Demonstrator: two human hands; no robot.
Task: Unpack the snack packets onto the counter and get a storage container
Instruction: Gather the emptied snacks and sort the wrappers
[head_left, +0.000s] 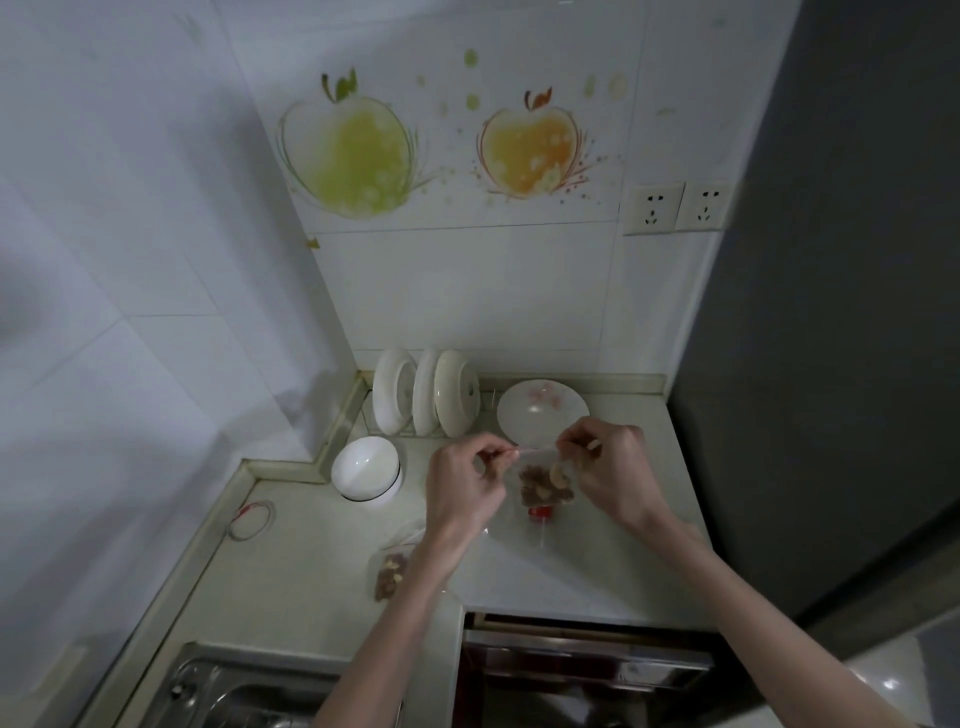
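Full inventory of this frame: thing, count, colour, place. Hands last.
snack packet: 1, clear with brown nuts, held up over the counter by both hands
second packet: 1, clear with brown nuts, lying on the counter partly under the left forearm
bowl: 1, white, counter, left of the hands
racked plates: 3, white, on edge by the back wall
flat plate: 1, white with pink marks, behind the hands
rubber band: 1, reddish, counter left
sockets: 2, white, wall right
sink: 1, steel, bottom left
left hand: fingers pinch the packet's top edge
right hand: fingers pinch the same edge
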